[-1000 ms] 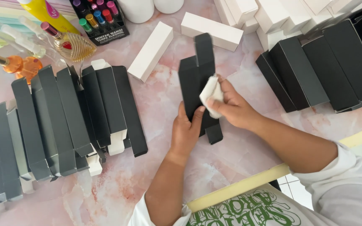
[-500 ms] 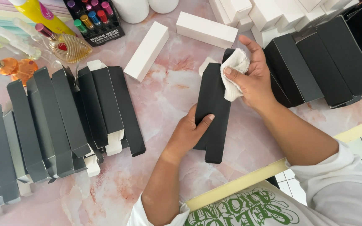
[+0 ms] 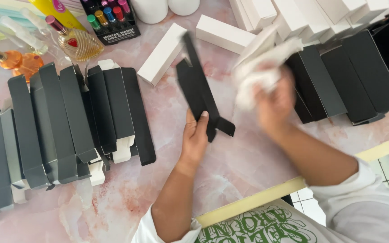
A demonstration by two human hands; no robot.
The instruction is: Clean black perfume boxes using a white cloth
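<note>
Left hand fingers grip a flat, tilted black carton; blurred right hand seemingly clutches white cloth.

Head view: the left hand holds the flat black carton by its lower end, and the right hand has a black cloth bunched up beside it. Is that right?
Not quite. The head view shows the cloth in the right hand is white, not black. The rest stands: the left hand holds the flat black carton by its lower end, with the cloth bunched up beside it.
</note>
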